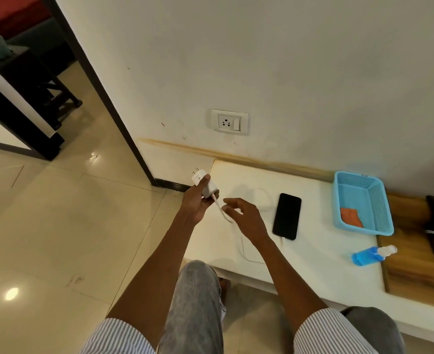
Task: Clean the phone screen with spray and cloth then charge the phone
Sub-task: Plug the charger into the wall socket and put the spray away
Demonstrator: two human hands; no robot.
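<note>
1. Left hand point(196, 200) is closed around a white plastic charger adapter point(205, 185), thumb on top, two round pins aimed at 11 o'clock, up and away from the person. It is held in the air just off the left edge of the white tabletop point(313, 251).
2. Right hand point(246, 216) is loosely open, fingers spread and slightly curled, gripping nothing. It hovers over the tabletop at 3 o'clock of the left hand; the fingertips are near the cable, contact cannot be told.
3. Thin white charging cable point(244, 247) leaves the adapter's lower end, passes under the right hand, loops across the tabletop and ends at the phone's near short edge. It looks plugged in there; detail is too small to confirm.
4. Black rectangular smartphone point(287, 216) lies flat, screen up and dark, on the tabletop at 3 o'clock of the right hand, apart from it.
5. White wall socket plate with three-pin outlet and rocker switch point(230, 121) sits on the wall at 12 o'clock of the hands, well above the tabletop. Nothing is plugged in.
6. Light blue plastic mesh basket point(379, 200) stands at 3 o'clock of the phone, against the wall. A folded orange cloth point(351, 217) lies inside, in its near-left corner.
7. Clear spray bottle of blue liquid point(371, 255) lies on its side at 6 o'clock of the basket, at the tabletop's right edge, nozzle pointing to 3 o'clock over a brown wooden board point(415, 272).
</note>
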